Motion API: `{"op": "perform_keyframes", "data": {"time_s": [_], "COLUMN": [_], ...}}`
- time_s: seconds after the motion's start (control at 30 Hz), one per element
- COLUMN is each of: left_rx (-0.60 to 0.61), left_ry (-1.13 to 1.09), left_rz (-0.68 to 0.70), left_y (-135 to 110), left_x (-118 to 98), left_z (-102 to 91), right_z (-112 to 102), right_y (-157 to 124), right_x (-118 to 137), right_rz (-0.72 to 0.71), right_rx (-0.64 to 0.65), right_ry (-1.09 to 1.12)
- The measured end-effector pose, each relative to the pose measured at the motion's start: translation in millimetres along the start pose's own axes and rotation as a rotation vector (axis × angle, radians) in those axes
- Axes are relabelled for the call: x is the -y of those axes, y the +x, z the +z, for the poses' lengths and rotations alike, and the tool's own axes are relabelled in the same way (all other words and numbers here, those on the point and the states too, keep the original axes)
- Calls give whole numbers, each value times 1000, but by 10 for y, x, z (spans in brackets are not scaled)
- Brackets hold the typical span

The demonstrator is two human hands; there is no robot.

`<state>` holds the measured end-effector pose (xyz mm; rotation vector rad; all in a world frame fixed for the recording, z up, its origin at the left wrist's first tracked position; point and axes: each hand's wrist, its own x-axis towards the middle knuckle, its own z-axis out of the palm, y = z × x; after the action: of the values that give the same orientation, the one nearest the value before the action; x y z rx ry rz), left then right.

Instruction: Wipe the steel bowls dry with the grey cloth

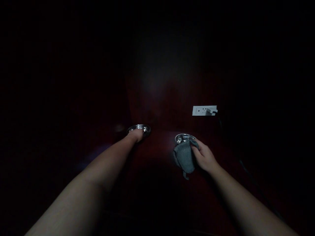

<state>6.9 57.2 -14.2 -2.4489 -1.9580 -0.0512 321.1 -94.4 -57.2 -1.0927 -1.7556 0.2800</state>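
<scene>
The scene is very dark. My left hand [136,134] reaches forward and grips the near rim of a shiny metal dish [142,128] on a dark reddish surface. My right hand [204,156] is closed on a grey cloth [185,157], which hangs down and presses against the near edge of a second shiny metal dish [184,137]. The two dishes sit apart, left and right of centre.
A white wall socket plate [203,110] with a white plug in it sits at the back right; a dark cable runs down from it toward the right. The dark red surface [159,147] stretches under both arms. Everything else is lost in shadow.
</scene>
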Motion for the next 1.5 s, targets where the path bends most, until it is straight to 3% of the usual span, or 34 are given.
{"op": "perform_keyframes", "data": {"time_s": [0.2, 0.47, 0.7, 1.07, 1.23, 1.5], "left_rx": [-60, -232, -170, -119, -115, -171], "left_ry": [7, -22, -8, -39, -58, -112], "left_rz": [-83, -86, -65, -89, -80, -41], "left_y": [-77, -201, -247, -150, -97, -45], "left_x": [15, -17, -89, 43, 34, 50], "left_z": [-99, -351, -317, -315, -340, -471], "right_z": [34, 75, 99, 109, 123, 133], "right_y": [12, -16, -17, -29, -35, -46], "right_x": [-46, -131, -105, -74, -43, -72], "right_rz": [42, 93, 79, 76, 84, 82], "right_rx": [35, -90, -76, -12, 51, 36], "right_ry": [4, 45, 72, 82, 106, 71]}}
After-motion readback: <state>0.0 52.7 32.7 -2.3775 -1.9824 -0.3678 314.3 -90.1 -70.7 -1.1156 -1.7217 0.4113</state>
